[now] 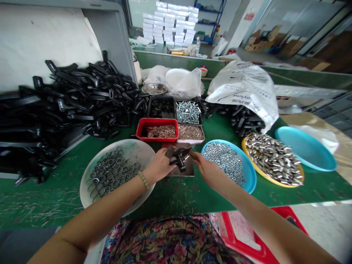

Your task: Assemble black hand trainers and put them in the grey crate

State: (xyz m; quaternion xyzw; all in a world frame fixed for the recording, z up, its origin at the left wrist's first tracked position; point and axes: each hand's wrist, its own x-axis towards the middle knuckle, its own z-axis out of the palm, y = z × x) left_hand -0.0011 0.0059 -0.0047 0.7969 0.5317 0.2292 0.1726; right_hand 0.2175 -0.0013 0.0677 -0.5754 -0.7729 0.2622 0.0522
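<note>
Black angular part [181, 158], gripped by left hand [158, 167], right hand [207, 169] alongside, hold unclear, flat metal plate [189, 171] beneath

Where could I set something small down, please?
Free green tabletop lies before the metal plate, between the white tray and nearer blue tray, and left of the white tray. It's crowded around the red bin and the heaped black parts.

The light was soft, with weak shadows. White boxes [172, 25] at the back were almost overexposed, and small glare marked the central black part [180, 153]. Near the edges, the view was stretched and blurred.
</note>
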